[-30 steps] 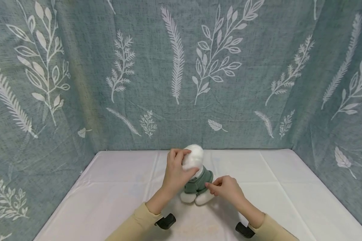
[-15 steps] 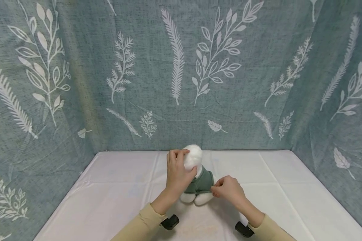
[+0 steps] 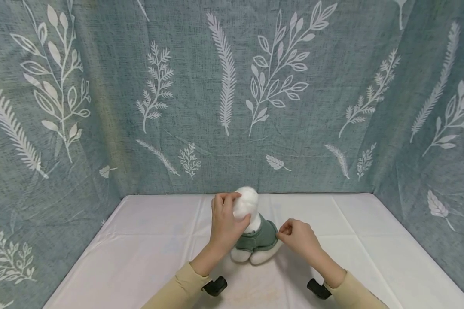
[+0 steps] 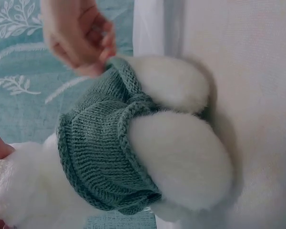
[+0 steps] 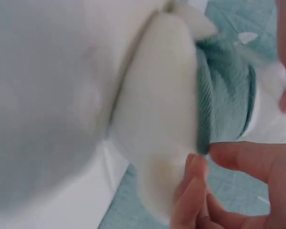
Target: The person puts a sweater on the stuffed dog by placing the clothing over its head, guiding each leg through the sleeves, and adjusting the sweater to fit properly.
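A white plush toy (image 3: 245,201) sits on the table with its pale rounded feet (image 3: 260,256) toward me. Its body wears a green knitted garment (image 3: 266,237), whose rolled hem circles the legs. My left hand (image 3: 226,221) grips the toy's head, thumb at the near side and fingers over the left. In the left wrist view the other hand (image 4: 81,38) tugs the hem outward at the far leg. My right hand (image 5: 238,186) pinches that hem between thumb and forefinger, at the toy's right side. The toy's face is hidden.
A white cloth (image 3: 158,240) covers the table. Green curtains (image 3: 201,107) with white leaf prints rise along the back and both sides. Black wrist cameras (image 3: 215,286) sit below both cuffs.
My right hand has moved from the garment's front to its right edge and a little up, drawing the hem outward. My left hand keeps its grip on the head, nearly still.
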{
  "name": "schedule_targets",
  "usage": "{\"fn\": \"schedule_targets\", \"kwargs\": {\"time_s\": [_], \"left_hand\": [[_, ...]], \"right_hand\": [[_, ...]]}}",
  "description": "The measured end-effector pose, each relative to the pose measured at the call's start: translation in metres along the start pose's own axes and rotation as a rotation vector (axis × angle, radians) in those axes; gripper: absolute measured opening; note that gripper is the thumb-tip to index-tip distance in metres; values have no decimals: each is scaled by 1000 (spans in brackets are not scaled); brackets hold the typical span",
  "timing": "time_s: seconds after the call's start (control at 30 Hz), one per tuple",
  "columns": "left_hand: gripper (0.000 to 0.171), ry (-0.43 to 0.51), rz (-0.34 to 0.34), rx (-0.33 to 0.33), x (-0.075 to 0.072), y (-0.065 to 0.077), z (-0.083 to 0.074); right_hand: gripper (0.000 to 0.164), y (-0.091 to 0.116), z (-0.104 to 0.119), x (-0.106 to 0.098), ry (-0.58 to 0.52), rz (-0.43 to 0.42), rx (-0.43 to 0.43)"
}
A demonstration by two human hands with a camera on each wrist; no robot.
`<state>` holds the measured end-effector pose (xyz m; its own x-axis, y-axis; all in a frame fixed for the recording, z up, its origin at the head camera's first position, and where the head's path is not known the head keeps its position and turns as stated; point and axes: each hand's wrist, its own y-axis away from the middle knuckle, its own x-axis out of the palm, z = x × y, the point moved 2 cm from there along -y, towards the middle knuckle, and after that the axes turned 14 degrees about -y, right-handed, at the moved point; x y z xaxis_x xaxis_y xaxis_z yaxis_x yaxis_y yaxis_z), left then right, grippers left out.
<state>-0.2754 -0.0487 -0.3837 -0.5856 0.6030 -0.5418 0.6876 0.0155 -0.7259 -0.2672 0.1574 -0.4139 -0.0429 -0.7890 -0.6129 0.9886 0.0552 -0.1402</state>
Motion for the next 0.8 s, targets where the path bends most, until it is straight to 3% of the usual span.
{"fn": "schedule_targets", "kwargs": {"time_s": [0.1,0.2,0.33,0.57,0.8], "left_hand": [[51,0,-6,8,1,0,1],[51,-6,-15,17,2,0,0],[50,-21,-26,30,1,0,-1],[48,-31,-8,40,1,-1,-1],[49,22,20,21,1,-1,3]], "right_hand": [[12,-12,3,0,-9,-21,-52],[11,-23,1,2,-25,23,-38],[15,-31,-3,0,-21,84,28],[29,-37,-8,-4,85,122,152],[16,-56,-13,-3,-37,214,146]]}}
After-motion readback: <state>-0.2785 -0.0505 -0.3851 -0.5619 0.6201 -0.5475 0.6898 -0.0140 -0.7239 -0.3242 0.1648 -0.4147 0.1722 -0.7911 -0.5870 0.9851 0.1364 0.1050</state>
